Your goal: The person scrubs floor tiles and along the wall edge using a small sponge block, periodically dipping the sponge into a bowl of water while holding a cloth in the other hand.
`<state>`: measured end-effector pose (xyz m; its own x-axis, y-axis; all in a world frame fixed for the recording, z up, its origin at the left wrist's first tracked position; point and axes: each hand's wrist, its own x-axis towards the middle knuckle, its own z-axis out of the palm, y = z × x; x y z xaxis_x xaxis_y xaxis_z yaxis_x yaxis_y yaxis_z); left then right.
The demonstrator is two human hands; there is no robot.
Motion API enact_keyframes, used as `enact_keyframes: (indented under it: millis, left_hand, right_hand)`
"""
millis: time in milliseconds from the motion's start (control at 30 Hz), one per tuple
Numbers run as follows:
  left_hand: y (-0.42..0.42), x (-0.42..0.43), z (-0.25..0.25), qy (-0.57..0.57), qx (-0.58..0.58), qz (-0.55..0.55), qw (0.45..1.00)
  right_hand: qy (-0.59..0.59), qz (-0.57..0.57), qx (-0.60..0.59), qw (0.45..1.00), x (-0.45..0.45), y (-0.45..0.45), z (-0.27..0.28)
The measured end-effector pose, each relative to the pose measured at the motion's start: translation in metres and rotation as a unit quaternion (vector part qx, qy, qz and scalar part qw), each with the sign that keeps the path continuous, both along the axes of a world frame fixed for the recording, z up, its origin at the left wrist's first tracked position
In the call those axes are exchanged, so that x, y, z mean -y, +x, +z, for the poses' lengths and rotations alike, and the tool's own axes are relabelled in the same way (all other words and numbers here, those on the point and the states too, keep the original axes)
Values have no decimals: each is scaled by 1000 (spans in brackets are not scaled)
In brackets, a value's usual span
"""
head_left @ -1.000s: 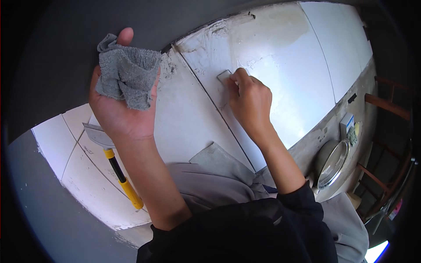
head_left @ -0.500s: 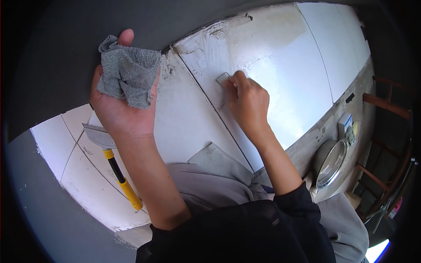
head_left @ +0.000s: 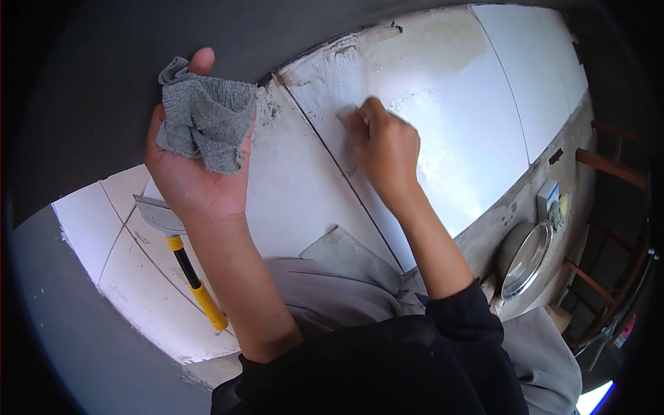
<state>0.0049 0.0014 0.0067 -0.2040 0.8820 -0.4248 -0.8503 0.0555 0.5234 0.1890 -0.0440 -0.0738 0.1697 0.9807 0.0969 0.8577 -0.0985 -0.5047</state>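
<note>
1. Small flat piece (head_left: 347, 119) is pinched in curled right hand (head_left: 387, 152) over white tile (head_left: 470, 131); visible end points left, long axis can't be told.
2. Grey cloth (head_left: 207, 121) is laid across outstretched left hand (head_left: 197, 185), bunched corner pointed up-left.

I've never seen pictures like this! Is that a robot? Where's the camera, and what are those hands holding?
No robot here: these are a person's own two bare hands. One camera, worn on the person's head, looks forward and down, so you see almost what they see.

The left hand is palm up, with a crumpled grey cloth on it. The right hand is low over the white tiles, pinching something small, too blurry and hidden to name.

A yellow-and-black-handled scraper lies beside the left forearm. Another grey cloth lies near the person's legs, and a metal basin sits off to the right.
</note>
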Motion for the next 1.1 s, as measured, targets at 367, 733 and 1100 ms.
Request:
enact_keyframes:
  millis: [367,733,1100]
  left_hand:
    - [-2,2,-1,13,26,-2,1000]
    - [6,-3,6,-23,17,31,999]
    - [-20,-4,-25,89,58,-110,988]
  right_hand:
    - [-24,24,-9,999,5,21,9]
    - [-24,0,33,999,-59,27,11]
    - [10,-34,38,999,-91,22,5]
